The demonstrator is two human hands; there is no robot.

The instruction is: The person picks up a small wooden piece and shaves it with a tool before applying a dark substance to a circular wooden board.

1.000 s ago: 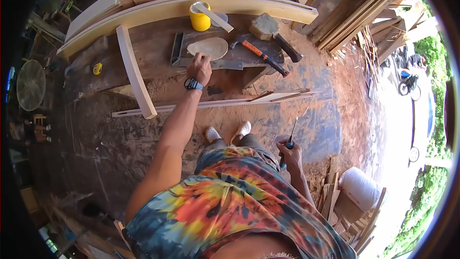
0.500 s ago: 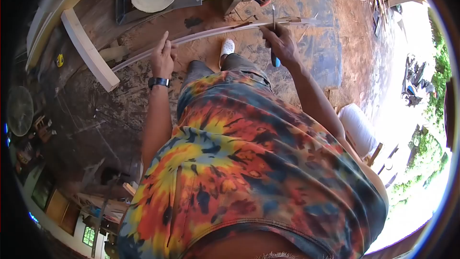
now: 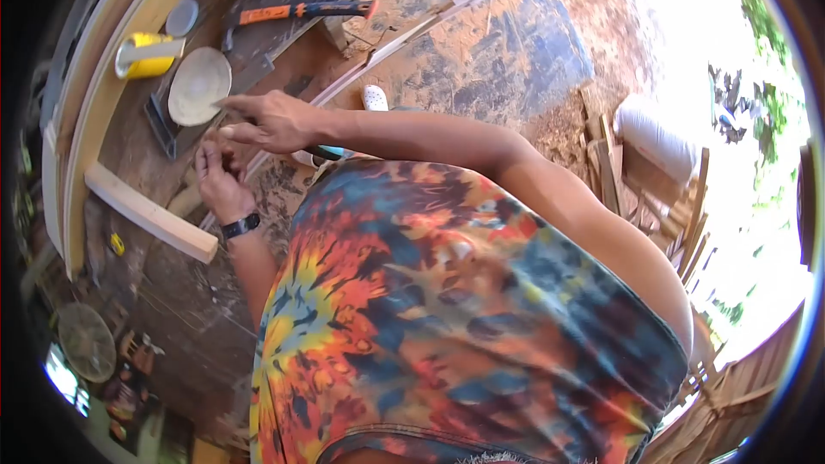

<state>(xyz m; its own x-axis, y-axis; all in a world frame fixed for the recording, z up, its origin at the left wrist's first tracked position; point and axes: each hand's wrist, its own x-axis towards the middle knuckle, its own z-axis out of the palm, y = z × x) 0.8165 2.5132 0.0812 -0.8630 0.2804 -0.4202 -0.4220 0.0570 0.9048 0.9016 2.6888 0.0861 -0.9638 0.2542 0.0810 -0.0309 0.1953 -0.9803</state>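
A long thin wooden strip (image 3: pixel 344 79) slants across from upper right, running behind or through my left hand (image 3: pixel 225 185). The fingers of that hand are curled at the strip; the exact grip is partly hidden. My right hand (image 3: pixel 268 122) reaches across my body, just above the left fingers and close to them. Its index finger points toward a pale round disc (image 3: pixel 199 86), apparently a shallow wooden dish. Under the right wrist shows the blue end of a tool handle (image 3: pixel 330 152); its metal part is hidden.
An orange-and-black hammer (image 3: pixel 301 10) lies on the low bench beyond the dish. Nearby are a yellow container (image 3: pixel 148 56), a grey round lid (image 3: pixel 181 17) and a curved wooden piece (image 3: pixel 153 213). Wood offcuts (image 3: pixel 601 155) and a white roll (image 3: pixel 657 137) stand at right.
My right hand has swung left from the far part of the strip to beside my left hand. The left hand has dropped down and left, fingers now curled. The view has turned.
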